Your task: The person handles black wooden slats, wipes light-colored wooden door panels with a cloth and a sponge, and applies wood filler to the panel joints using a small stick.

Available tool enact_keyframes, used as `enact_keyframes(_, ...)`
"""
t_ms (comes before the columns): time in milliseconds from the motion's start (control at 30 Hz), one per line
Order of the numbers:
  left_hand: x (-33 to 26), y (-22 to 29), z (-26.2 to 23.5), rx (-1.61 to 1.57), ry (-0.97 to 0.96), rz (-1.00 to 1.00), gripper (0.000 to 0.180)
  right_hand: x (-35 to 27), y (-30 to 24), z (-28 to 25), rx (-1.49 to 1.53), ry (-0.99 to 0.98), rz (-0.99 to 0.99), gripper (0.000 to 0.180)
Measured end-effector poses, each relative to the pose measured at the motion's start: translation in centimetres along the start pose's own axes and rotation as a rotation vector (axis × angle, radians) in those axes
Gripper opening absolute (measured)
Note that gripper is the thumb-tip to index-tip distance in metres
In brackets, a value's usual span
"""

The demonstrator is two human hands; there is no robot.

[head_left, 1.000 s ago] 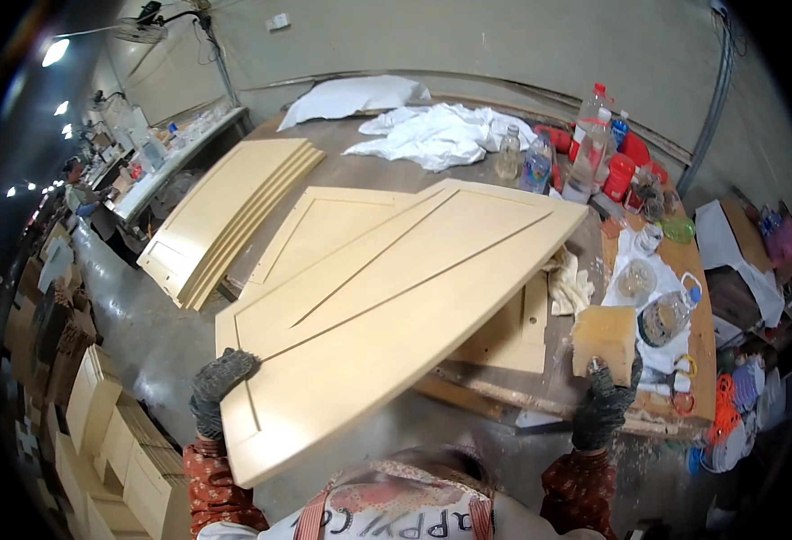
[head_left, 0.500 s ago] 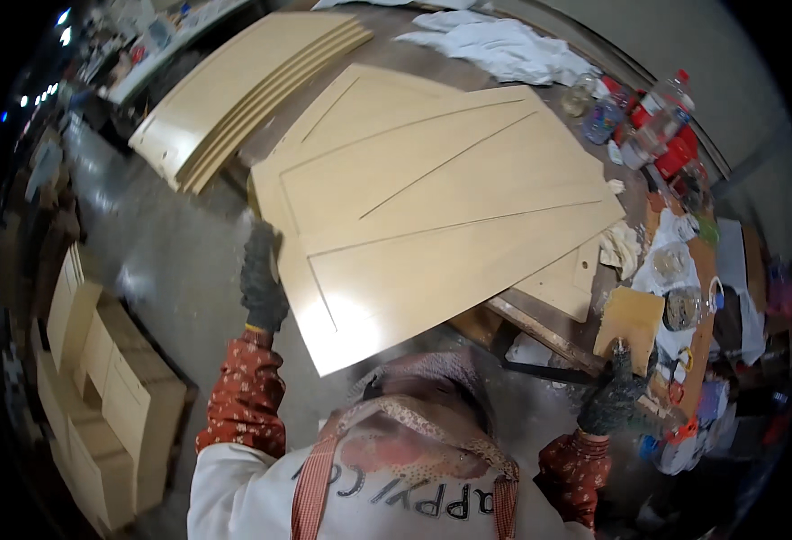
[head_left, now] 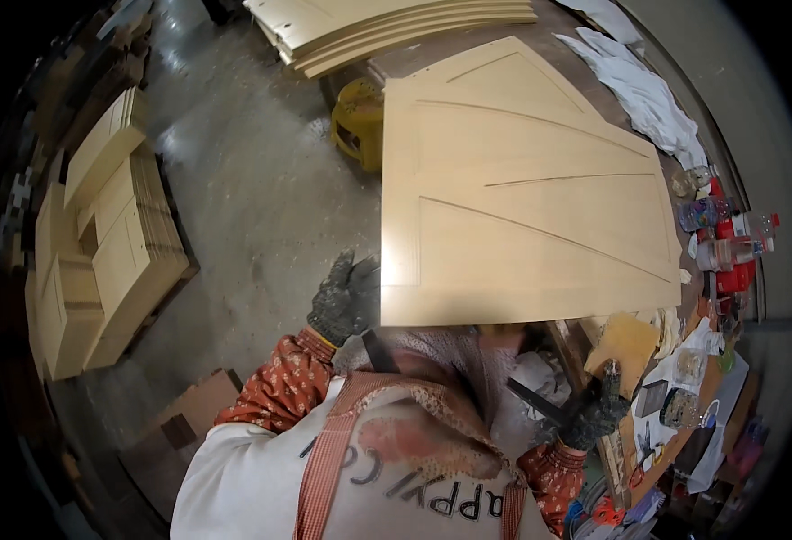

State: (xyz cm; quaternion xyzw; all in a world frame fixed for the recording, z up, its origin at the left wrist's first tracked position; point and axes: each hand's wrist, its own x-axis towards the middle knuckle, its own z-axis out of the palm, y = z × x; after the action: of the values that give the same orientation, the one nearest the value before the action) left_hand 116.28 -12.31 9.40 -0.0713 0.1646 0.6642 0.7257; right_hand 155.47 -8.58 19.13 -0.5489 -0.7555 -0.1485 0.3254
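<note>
One large cream, fan-shaped, wood-like panel (head_left: 522, 234) in the head view has swung round, bringing its long side nearer the body and seemingly its face within easier reach. It overhangs the near edge of the brown table (head_left: 540, 38). Thin dark grooves cross its smooth face.

The dark-gloved left hand (head_left: 344, 297) is by its near-left corner; whether its fingers grip, I cannot tell. The dark-gloved right hand (head_left: 598, 409) grasps a yellow, squarish, sponge-like pad (head_left: 625, 345).

Smooth, glossy panel (head_left: 540, 256), seemingly wood.
</note>
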Motion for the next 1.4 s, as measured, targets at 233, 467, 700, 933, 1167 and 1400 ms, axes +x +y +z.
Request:
enact_keyframes(233,-1.2,-0.8,2.5,0.226,0.041,-0.043,0.063,-0.1,-3.2,0.4,0.166,-0.159,0.062,0.037)
enact_keyframes(467,-2.8,-3.1,3.6,1.775,-0.273,0.652,0.04,1.6,-5.3,0.0,0.883,0.024,0.778,0.054)
enact_keyframes(700,-0.9,0.2,4.8,0.856,0.2,0.228,0.03,4.7,7.9,-4.4,0.116,0.214,0.575,0.063)
enact_keyframes(933,2.2,2.0,5.1,0.66,0.307,0.375,0.023,9.3,25.9,-6.0,-0.621,-0.194,0.301,0.069)
enact_keyframes(1167,3.0,3.6,3.1,0.492,0.129,0.265,0.022,1.6,21.8,-4.6,-0.627,-0.558,0.789,0.055)
enact_keyframes(1400,2.6,1.6,5.7,0.451,0.373,0.428,0.015,-0.7,19.7,-4.6,-0.424,-0.461,0.67,0.055)
